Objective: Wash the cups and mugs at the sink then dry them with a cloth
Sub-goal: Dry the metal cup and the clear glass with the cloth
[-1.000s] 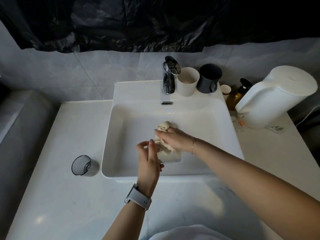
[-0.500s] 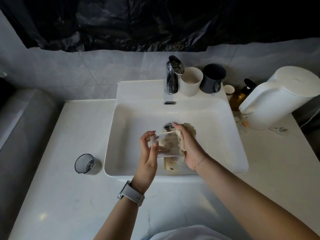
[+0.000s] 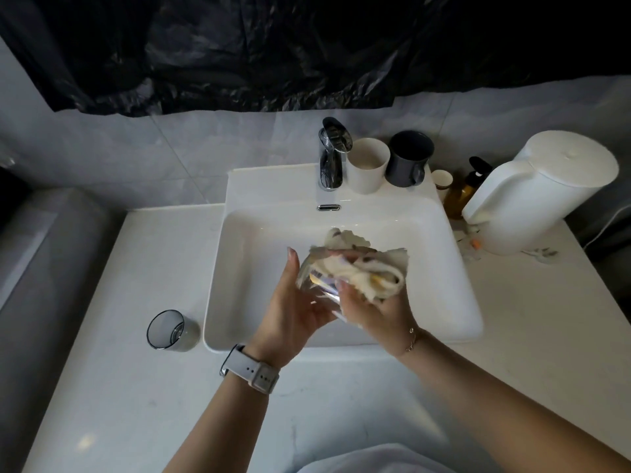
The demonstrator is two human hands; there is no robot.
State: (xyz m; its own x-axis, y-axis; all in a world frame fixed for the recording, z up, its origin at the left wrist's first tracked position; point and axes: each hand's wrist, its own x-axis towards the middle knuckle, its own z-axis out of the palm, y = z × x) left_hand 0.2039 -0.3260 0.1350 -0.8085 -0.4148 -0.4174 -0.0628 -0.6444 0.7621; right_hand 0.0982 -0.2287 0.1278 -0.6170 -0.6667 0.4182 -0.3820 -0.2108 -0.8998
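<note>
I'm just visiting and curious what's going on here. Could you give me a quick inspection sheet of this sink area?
Surface: white countertop around a white sink.
Job's things: clear glass held over the sink, cloth on it; tinted glass, white cup, dark mug.
Clutter: white kettle, amber pump bottle.
Hands: left hand holds the glass; right hand grips the cloth.
Cables: white cord by the kettle.
Surroundings: faucet, black plastic sheet.
</note>
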